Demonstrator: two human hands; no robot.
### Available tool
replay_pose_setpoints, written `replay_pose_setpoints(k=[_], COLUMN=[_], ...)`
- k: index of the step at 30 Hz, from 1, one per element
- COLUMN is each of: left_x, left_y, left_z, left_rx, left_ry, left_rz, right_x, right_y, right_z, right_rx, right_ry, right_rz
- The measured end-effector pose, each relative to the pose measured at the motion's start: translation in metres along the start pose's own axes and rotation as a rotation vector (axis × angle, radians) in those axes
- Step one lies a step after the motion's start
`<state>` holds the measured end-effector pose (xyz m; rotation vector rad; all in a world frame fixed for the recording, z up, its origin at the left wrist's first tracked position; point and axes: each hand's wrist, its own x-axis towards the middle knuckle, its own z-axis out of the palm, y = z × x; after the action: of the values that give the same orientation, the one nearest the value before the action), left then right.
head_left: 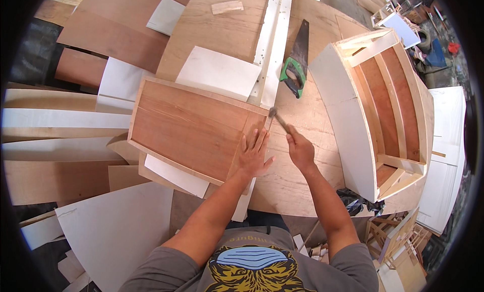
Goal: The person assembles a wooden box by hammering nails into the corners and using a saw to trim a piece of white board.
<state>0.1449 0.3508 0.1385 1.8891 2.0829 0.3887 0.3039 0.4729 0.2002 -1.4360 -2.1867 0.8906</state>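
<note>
A shallow wooden box frame (191,128) with a reddish plywood bottom lies on the plywood worktable (302,181) in front of me. My left hand (254,153) presses flat on its right end, fingers spread. My right hand (301,150) grips the handle of a hammer (277,118). The hammer head is at the frame's upper right corner.
A green-handled handsaw (297,60) lies beyond the hammer, beside a long white strip (275,45). A larger white-sided wooden cabinet (378,115) lies on its side at the right. White and brown panels (116,226) are scattered left and below. A black cloth (355,201) sits by the cabinet's near corner.
</note>
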Motion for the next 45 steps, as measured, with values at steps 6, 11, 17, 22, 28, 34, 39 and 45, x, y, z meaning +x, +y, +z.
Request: replay_pose_setpoints(k=[6,11,17,22,28,34,39,45], left_x=[0.000,0.000,-0.002,-0.001,-0.001,-0.001,-0.002,-0.002], left_y=[0.000,-0.001,-0.001,-0.001,-0.001,-0.001,-0.002,-0.003], left_z=[-0.005,-0.003,-0.004,-0.003,-0.003,-0.004,-0.001,-0.001], left_rx=[-0.001,-0.001,-0.003,-0.004,-0.015,-0.009,-0.008,-0.013], left_ry=[0.001,0.022,0.013,0.025,0.013,-0.016,-0.017,-0.016], left_rz=[-0.007,-0.008,-0.005,0.009,-0.002,-0.013,-0.013,-0.006], right_x=[-0.005,-0.010,-0.013,-0.014,-0.017,-0.020,-0.022,-0.026], right_y=[0.009,0.013,0.018,0.014,0.014,0.016,0.015,0.013], right_z=[0.008,0.016,0.019,0.020,0.025,0.029,0.031,0.037], right_rx=[-0.044,-0.168,-0.188,-0.085,-0.116,-0.174,-0.171,-0.154], right_ry=[0.039,0.002,0.033,0.149,0.191,0.169,0.132,0.143], right_rz=[-0.109,-0.159,-0.120,-0.142,-0.194,-0.190,-0.157,-0.146])
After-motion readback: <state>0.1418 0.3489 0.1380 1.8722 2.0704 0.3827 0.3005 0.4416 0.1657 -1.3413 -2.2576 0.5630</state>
